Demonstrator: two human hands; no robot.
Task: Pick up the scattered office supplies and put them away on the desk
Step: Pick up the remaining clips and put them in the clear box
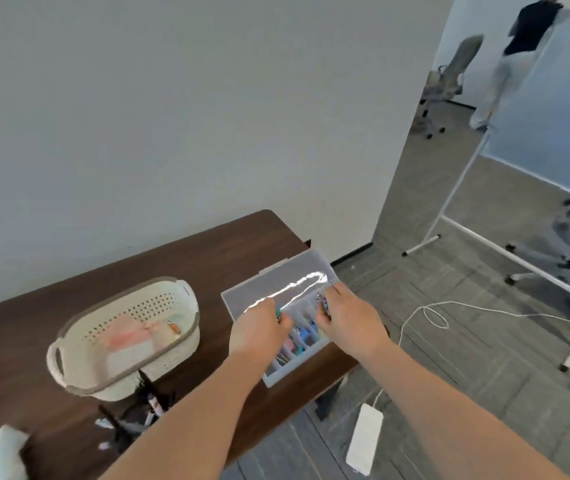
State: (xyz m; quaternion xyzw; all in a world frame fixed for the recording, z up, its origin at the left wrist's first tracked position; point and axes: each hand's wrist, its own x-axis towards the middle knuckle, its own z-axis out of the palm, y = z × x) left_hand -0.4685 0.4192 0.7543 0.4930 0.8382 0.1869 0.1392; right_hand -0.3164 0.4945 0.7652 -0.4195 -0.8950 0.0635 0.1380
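Both your hands are over one clear box (278, 296) at the right edge of the dark surface (207, 251). Its lid stands open toward the wall, and its compartments hold small coloured supplies, too blurred to count. Your left hand (257, 329) has its fingers curled round a small green item (278, 311) above the compartments. Your right hand (344, 318) pinches a small blue item (323, 303) just beside the lid's lower edge. What either item is cannot be told.

Left of the box stands one white basket (69, 351) with two handles, holding pale pink and white things. In front of it one dark holder (152, 403) carries a few pens. One white bundle (5, 452) lies at the near left corner.

On the floor lie one white adapter (365, 441) and one cable (432, 315). One whiteboard (553, 116), two chairs and one person stand beyond.
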